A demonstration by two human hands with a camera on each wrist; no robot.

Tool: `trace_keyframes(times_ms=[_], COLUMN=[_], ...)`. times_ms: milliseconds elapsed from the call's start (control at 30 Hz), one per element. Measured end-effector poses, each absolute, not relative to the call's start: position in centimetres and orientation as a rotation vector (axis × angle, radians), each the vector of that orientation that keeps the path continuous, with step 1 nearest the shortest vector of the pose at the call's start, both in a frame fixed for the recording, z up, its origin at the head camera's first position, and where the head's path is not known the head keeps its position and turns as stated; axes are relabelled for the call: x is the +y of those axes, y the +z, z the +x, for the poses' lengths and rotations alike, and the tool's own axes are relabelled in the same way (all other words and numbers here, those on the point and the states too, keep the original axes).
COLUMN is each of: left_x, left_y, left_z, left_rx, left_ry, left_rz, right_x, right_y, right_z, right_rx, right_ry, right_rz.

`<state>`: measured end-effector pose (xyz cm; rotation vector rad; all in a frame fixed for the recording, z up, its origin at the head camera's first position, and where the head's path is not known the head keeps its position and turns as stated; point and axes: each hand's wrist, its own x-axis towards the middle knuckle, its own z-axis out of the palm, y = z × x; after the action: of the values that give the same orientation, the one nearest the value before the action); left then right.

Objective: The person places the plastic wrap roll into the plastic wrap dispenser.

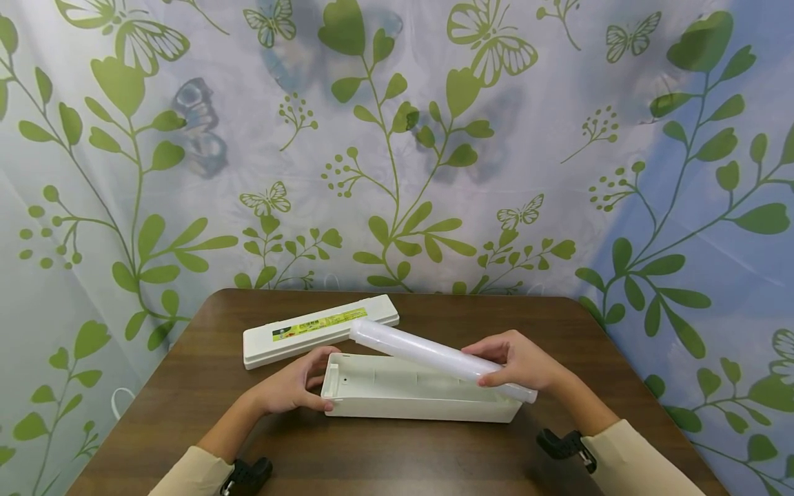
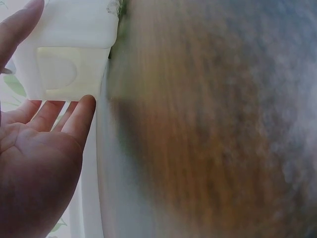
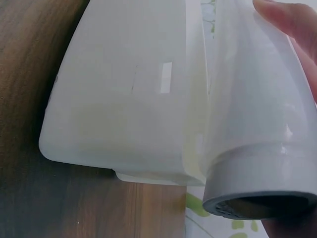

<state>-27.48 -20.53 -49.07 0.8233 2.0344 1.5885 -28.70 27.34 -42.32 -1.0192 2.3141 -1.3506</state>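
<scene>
A long white plastic box, lidless, lies crosswise on the table with its hollow side up. My left hand grips its left end, thumb at the front corner and fingers at the back corner; the left wrist view shows the box's end face between thumb and fingers. In my right hand is a roll of plastic wrap, held near its right end. The roll slants above the box, its left end higher and farther back. The right wrist view shows the roll's hollow core end beside the box wall.
Behind the box lies a long white lid with a yellow-green label, angled on the brown wooden table. The roll's left end overlaps it in view. A curtain with leaves and butterflies hangs behind the table. Black straps sit at both wrists.
</scene>
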Motion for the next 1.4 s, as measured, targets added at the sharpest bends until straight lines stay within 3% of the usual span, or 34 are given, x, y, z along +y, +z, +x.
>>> trace_keyframes(times_ms=[1400], left_x=[-20.4], left_y=[-48.9], left_z=[-27.4], left_rx=[2.014], left_ry=[1.596], left_rz=[0.794], right_x=[24.8], right_y=[-42.8], right_z=[-30.8], right_rx=[2.165], right_ry=[-1.196], right_rz=[-1.186])
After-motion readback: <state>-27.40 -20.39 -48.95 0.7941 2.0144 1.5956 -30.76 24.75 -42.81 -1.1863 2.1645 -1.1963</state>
